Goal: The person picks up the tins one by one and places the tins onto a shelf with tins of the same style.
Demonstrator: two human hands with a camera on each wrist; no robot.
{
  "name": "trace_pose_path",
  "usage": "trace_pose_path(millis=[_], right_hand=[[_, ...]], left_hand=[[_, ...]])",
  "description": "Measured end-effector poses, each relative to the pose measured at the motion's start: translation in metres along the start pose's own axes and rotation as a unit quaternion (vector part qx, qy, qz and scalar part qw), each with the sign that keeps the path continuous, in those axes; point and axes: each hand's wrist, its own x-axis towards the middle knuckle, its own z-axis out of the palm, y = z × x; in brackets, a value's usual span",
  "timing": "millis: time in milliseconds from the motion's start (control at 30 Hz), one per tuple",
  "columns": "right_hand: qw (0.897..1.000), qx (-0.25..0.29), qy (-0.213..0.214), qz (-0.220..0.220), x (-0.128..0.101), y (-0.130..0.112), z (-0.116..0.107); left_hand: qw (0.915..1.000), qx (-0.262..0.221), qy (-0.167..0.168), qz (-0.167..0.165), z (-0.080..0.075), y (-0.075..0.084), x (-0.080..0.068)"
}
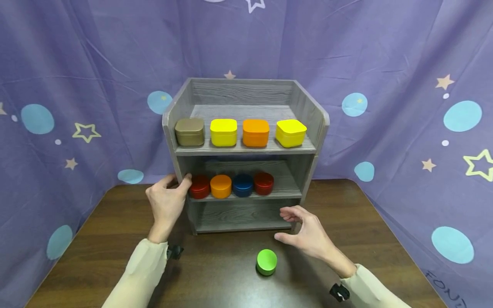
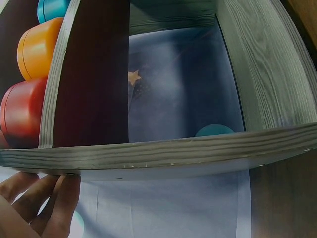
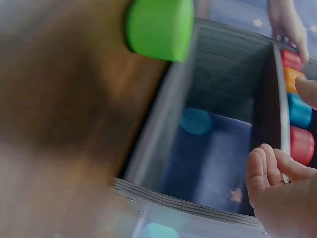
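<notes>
Head view bright, even, sharp; edges bowed. Right wrist view motion-blurred; left wrist view dim.

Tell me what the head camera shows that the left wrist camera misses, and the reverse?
Only the head view shows the round green tin on the brown wooden table, the four square tins on top, and the right hand. Only the left wrist view shows the star-printed cloth through the shelf's open back. Both show the grey wooden shelf, the left hand and the red round tin.
</notes>
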Motion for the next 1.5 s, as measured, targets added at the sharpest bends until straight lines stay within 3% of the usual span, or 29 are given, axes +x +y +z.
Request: trace_pose_path(millis=[300,500,1500], right_hand=[[0.998,0.020,-0.063,-0.002,-0.036,0.018,0.020],[0.997,0.015,-0.077,-0.006,-0.051,0.025,0.028],[0.990,0.011,-0.141,-0.010,-0.066,0.035,0.045]], left_hand=[[1.0000,-0.003,0.000,0.001,0.000,0.001,0.000],[1.0000,-0.006,-0.003,-0.007,0.000,0.002,0.000],[0.9999,-0.001,-0.005,-0.013,-0.001,0.002,-0.001]])
